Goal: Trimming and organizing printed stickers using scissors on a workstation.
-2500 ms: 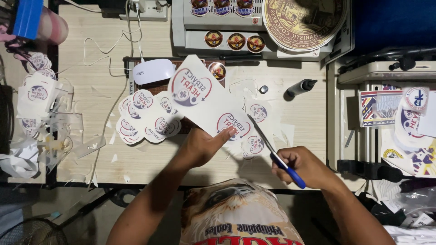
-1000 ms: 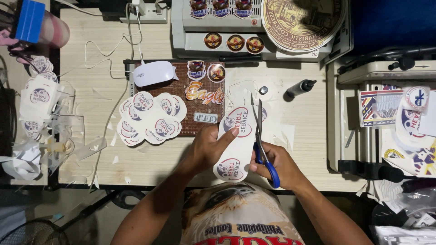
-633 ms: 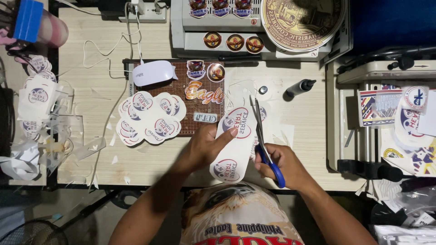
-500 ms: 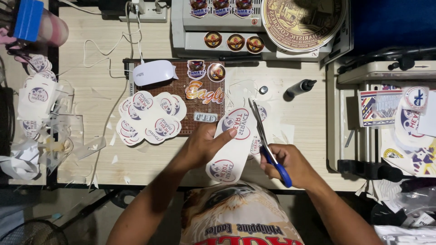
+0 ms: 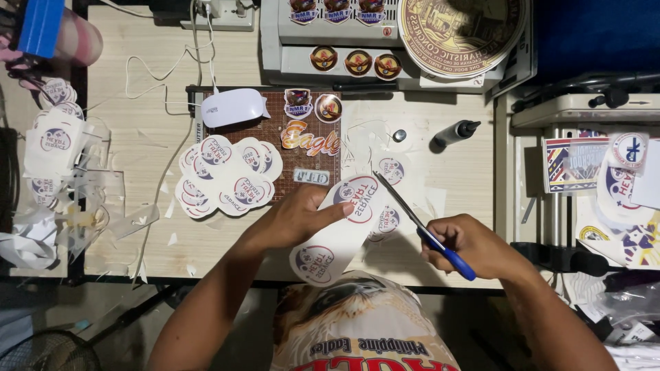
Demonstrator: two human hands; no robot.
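Note:
My left hand (image 5: 295, 218) pinches a white strip of printed round stickers (image 5: 337, 230), holding it tilted above the near edge of the wooden table (image 5: 137, 137). Blue-handled scissors (image 5: 421, 225) are gripped in my right hand (image 5: 474, 244); their blades point up-left and meet the strip's right edge beside the upper round sticker. A fanned pile of cut round stickers (image 5: 227, 175) lies to the left of my left hand, partly on a brown cutting mat (image 5: 302, 161).
A white mouse-shaped device (image 5: 234, 106) sits on the mat's far left corner. A black glue bottle (image 5: 454, 132) lies at right. A grey machine (image 5: 344, 34) with a large round printed disc (image 5: 460, 31) lines the far edge. Paper scraps (image 5: 62, 185) heap at left.
The sticker sheet is now a narrow strip, turned more upright in my left hand. The scissors came from below the table edge onto the strip's right side and keep tilting leftward.

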